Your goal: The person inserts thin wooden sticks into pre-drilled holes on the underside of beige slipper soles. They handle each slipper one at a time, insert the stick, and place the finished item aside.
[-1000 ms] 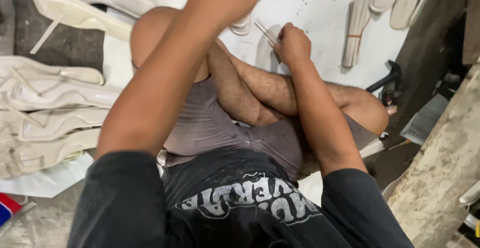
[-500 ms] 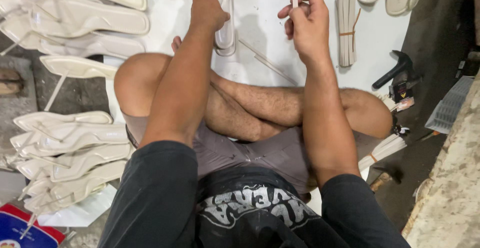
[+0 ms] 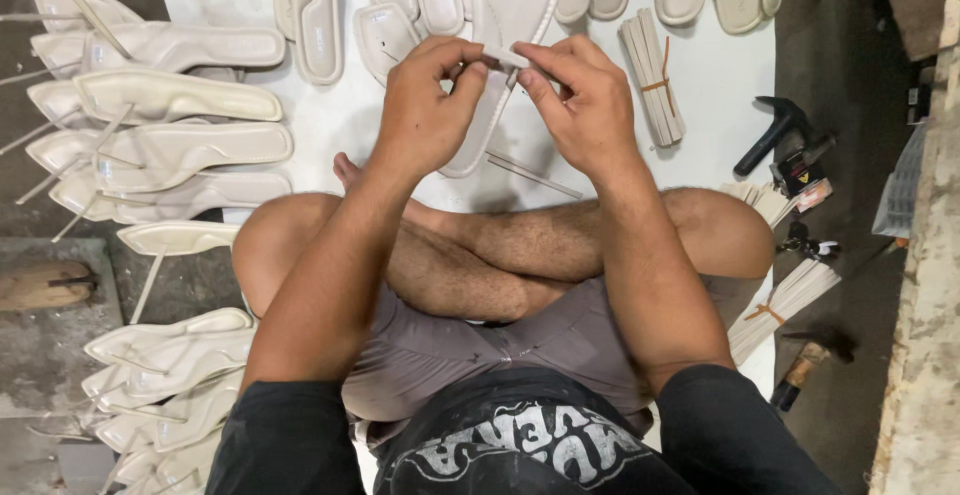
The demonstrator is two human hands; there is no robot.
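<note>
Cream-white is the colour of nearly everything on the white sheet (image 3: 720, 95) spread over the floor, where a person sits cross-legged. Both hands are raised together over the middle of the sheet. The left hand (image 3: 425, 110) and the right hand (image 3: 580, 105) each pinch one end of a thin pale strip (image 3: 505, 56) between thumb and fingertips; the strip spans the small gap between them and hangs just above a long cream shoe insole (image 3: 505, 15) lying lengthwise on the sheet.

Along the sheet's far edge about ten more cream flat insoles (image 3: 310, 15) lie side by side, some cut off by the picture's top. Two bundles of pale strips tied with an orange band can be counted: one bundle (image 3: 652, 80) near the far right part of the sheet, just right of the right hand, and a second bundle (image 3: 785, 300) at the sheet's right edge beside the knee. Two or three loose strips (image 3: 535, 173) lie on the sheet under the hands.

Off the sheet's left edge, on the dark floor, cream sandal soles with thin straps (image 3: 175, 145) are stacked in two groups, roughly seven in the far group and about six in the near group (image 3: 170, 355); exact counts are unclear where they overlap. Past the right edge lie a black-headed hammer (image 3: 770, 135), a second wooden-handled hammer (image 3: 805, 365), and a small dark box with a yellow triangular label (image 3: 800, 170).
</note>
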